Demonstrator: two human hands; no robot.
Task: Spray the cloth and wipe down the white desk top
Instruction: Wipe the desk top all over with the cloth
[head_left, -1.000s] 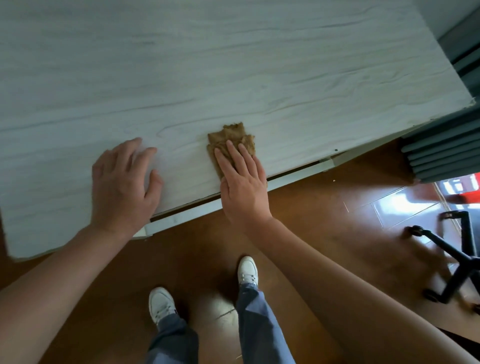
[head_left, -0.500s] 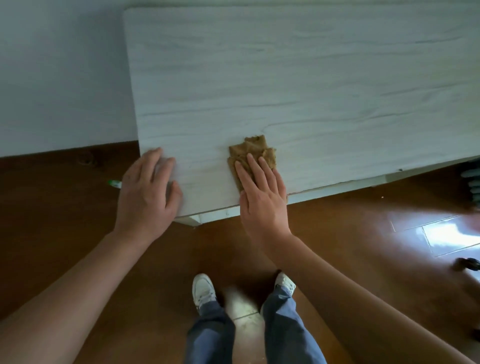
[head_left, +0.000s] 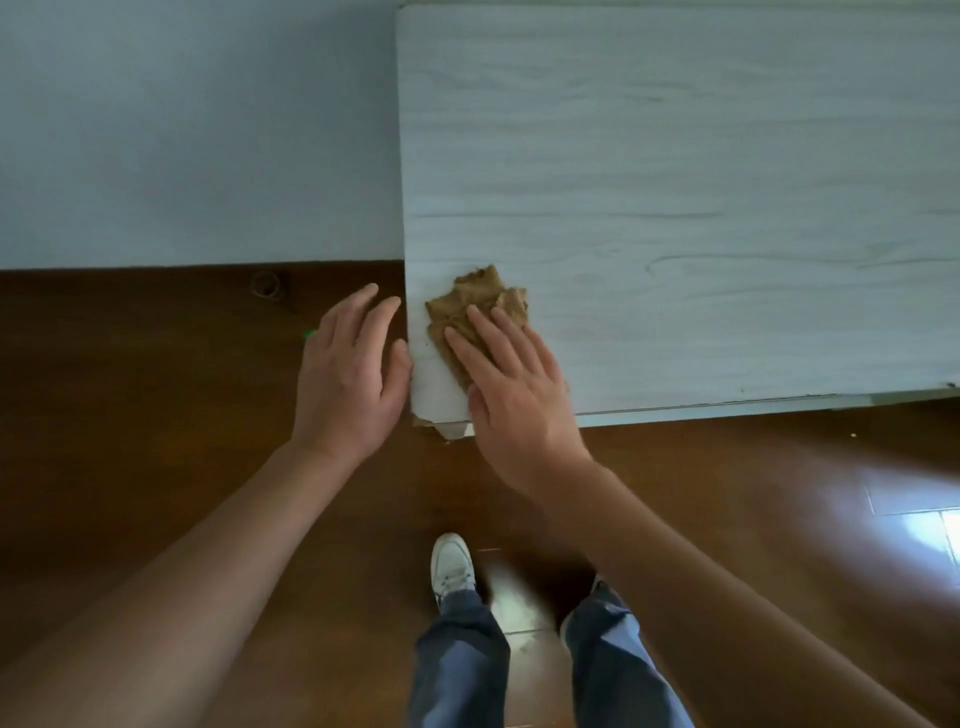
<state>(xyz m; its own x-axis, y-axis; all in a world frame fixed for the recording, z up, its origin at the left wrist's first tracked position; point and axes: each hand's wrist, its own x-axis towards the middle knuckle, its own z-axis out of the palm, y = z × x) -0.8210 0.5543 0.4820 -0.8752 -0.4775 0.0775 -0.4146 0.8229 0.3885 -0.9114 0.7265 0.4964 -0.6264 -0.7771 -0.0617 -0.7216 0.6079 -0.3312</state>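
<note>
**Table** (head_left: 675, 156): white top with faint grey wood grain, filling the upper right of the head view. Its left edge and near edge meet at a near-left corner, and the underside at that corner looks chipped.

**Cloth** (head_left: 475, 306): brown and crumpled. It lies on the table top close to the near-left corner, just inside the left edge. Its far part shows beyond the fingertips and the rest is covered by the hand.

**Right hand** (head_left: 514, 395): laid flat on the cloth with fingers straight and slightly spread, pressing it to the table. The heel of the palm overhangs the table's near edge. Nothing is gripped.

**Left hand** (head_left: 353, 374): released, fingers straight, holding nothing. It is held over the floor just beyond the table's left edge, with the thumb right beside that edge (whether it touches cannot be told).

**Floor** (head_left: 156, 415): dark brown and glossy, with a bright reflection at the far right.

**Wall** (head_left: 182, 130): pale and plain, upper left, meeting the floor behind the left hand.

**Round mark** (head_left: 266, 284): on the floor near the wall, too dim to identify.

**Green speck** (head_left: 310, 334): on the floor just left of the left hand, too blurred to identify.

**White shoe** (head_left: 452, 566) and **blue trousers** (head_left: 462, 665): the person's, at the bottom centre, on the floor near the table.
</note>
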